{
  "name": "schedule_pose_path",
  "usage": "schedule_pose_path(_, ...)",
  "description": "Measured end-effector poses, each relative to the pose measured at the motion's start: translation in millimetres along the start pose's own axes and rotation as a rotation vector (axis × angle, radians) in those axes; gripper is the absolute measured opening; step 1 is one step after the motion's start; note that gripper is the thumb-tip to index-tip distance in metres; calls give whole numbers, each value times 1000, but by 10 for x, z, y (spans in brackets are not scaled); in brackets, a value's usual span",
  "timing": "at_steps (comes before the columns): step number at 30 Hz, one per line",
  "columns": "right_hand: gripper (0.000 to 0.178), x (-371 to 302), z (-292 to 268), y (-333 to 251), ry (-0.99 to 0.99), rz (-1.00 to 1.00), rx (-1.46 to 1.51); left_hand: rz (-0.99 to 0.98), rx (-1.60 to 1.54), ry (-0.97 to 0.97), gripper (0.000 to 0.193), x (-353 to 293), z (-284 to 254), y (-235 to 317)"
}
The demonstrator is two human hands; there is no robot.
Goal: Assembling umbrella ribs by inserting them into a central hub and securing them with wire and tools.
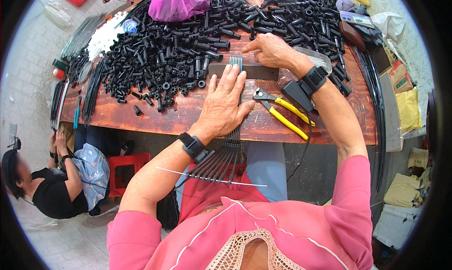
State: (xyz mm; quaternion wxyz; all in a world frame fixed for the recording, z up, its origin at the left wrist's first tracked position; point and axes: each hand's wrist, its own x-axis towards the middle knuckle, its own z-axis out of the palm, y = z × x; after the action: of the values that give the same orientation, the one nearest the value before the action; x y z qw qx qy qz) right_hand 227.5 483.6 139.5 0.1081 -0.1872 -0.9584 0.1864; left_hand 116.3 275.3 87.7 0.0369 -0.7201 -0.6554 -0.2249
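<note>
My left hand (223, 102) lies flat, fingers stretched out, on a row of thin black rods (214, 162). The rods fan out toward my lap, where a thin pale wire (254, 184) crosses their near ends. Bluish tips (236, 60) of the row show beyond my fingertips, at a dark metal bar (256, 72). Just past that bar hovers my right hand (275, 52), its index finger reaching left and apart from the bent thumb; I see nothing between them. Yellow-handled cutting pliers (285, 112) rest on the wood to the right of my left hand.
Black plastic tubular parts (160, 53) heap across the wooden table (188, 117). A clear tray (314, 59) sits by my right wrist, and a purple bag (179, 4) lies at the back. Long black strips (372, 95) hang over the right edge. At left a person (52, 175) sits working.
</note>
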Motion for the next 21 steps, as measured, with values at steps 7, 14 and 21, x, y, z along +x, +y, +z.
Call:
schedule_pose_path(7,40,107,33,20,72,-1,3,-6,-25,-6,67,4,-32,22)
schedule_pose_path(14,39,149,112,-72,226,15,29,20,-17,5,65,1,-18,29)
schedule_pose_path(21,43,-639,-335,-651,-162,-265,321,27,-48,38,67,10,34,-50)
